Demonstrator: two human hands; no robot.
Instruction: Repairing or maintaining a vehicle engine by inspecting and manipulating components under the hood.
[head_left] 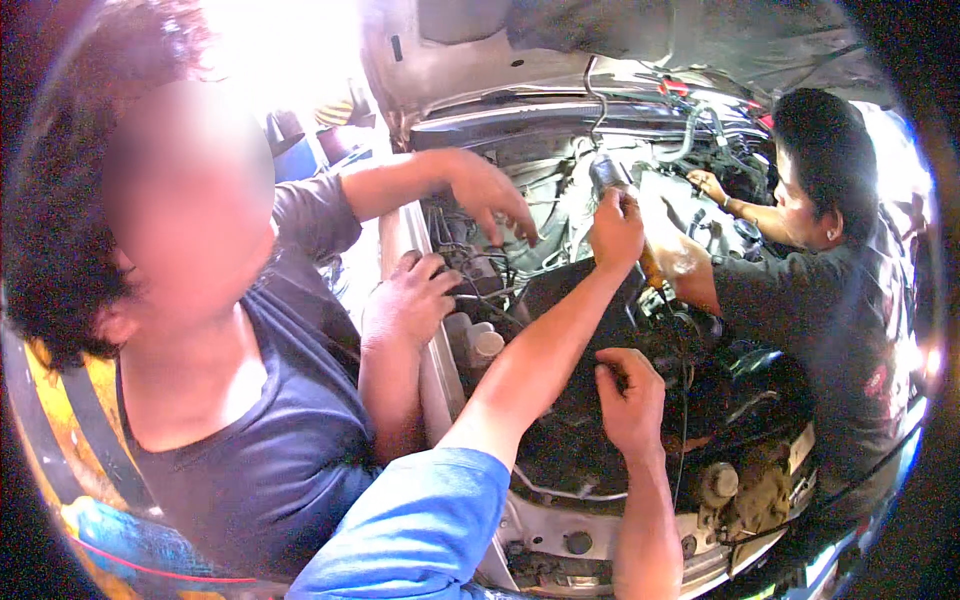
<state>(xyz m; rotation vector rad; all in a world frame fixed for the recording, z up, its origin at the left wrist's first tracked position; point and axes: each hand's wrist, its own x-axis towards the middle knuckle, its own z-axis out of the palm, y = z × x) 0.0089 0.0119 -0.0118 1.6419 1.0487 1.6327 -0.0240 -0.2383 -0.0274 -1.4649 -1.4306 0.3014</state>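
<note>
Dark grey, a cylindrical object [608, 174] is clasped near its lower end by the bare left hand [618, 232], at about one o'clock from the view's centre. At six o'clock from that grip, the bare right hand [636, 393] curls; whether it holds anything, I cannot tell. A co-worker's outstretched hand [490, 195] is at ten o'clock.

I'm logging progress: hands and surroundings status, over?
Left hand gripping dark cylinder. Right hand loosely curled, nothing seen in it. Co-worker's hand close on left, another co-worker's forearm on right.
</note>
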